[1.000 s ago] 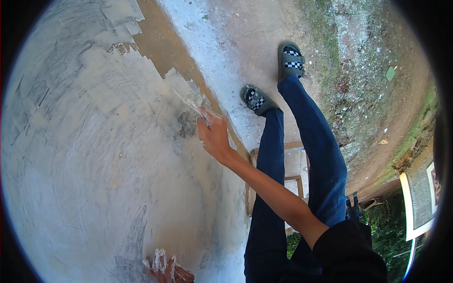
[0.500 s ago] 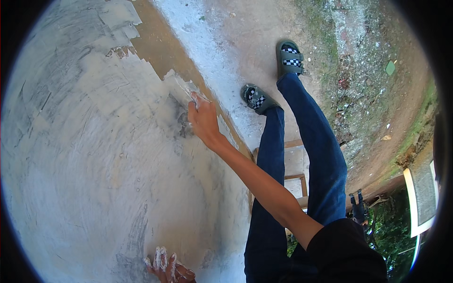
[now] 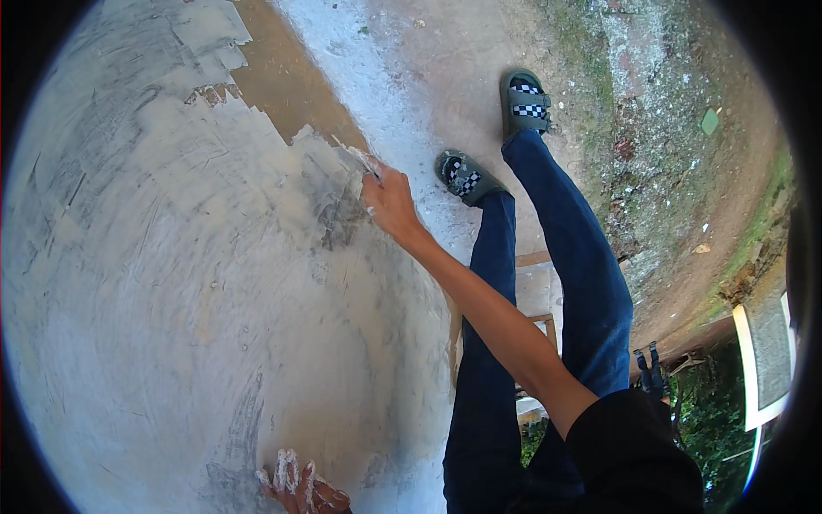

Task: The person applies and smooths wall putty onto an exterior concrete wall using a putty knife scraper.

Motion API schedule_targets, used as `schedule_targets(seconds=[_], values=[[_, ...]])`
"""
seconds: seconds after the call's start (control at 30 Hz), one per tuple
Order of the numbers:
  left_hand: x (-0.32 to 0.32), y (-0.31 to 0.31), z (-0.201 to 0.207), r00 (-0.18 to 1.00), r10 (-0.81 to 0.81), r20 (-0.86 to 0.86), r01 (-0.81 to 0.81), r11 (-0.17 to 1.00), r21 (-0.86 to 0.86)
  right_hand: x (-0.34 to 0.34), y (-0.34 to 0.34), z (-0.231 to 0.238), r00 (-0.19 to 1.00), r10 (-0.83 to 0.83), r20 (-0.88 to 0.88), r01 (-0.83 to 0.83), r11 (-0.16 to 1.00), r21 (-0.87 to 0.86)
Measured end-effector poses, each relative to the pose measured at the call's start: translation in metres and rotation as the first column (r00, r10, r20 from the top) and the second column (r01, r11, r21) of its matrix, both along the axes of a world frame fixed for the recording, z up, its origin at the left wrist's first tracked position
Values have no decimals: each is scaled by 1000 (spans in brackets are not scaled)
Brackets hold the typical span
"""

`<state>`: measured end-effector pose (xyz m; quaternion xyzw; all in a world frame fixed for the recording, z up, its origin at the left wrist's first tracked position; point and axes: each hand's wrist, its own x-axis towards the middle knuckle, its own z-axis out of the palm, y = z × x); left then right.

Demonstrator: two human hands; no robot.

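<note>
My right hand [image 3: 390, 201] is closed around a thin blade [image 3: 363, 158] smeared with white, my fist leaning toward the top of the view. The blade lies at the ragged edge of the pale coat [image 3: 214, 265], just where the coat meets the brown strip [image 3: 287, 77]. The strip widens beyond the blade toward the top of the view and thins to a narrow line below my fist, so the bigger bare stretch lies past my fingertips. On the other side of the strip runs the white-spattered ground [image 3: 411, 103], giving my fist a margin before the nearer sandal [image 3: 468, 178]; the farther sandal [image 3: 526, 104] stands well apart from the wall.

My left hand [image 3: 304, 490] is down at the lower rim, in front of the coat, its bent fingers [image 3: 294, 471] caked in white and a little spread. I cannot tell whether it grips anything. A broad stretch of coat separates my two hands, with a dark patch [image 3: 336, 218] just beside the right one. My right forearm [image 3: 497, 321] crosses over my jeans [image 3: 569, 231], with a wooden frame [image 3: 548, 330] behind it.
</note>
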<state>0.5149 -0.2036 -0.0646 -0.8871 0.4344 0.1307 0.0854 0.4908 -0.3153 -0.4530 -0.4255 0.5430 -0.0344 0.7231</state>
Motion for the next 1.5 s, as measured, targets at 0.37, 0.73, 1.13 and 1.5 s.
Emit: schedule_targets(seconds=[0.37,0.73,1.13,1.5], values=[[-1,22,10,999,11,44,-14,998,66,-17,75,64,953,73,294,-95,994,63],[-15,17,-10,993,45,112,-39,998,-54,-53,61,-87,1000,7,-15,-7,1000,29],[-16,41,12,996,-14,89,15,1000,-1,-74,55,95,961,81,263,-169,929,331],[-2,43,0,992,-108,66,109,994,-3,-34,102,-137,972,180,-153,-162,979,123]])
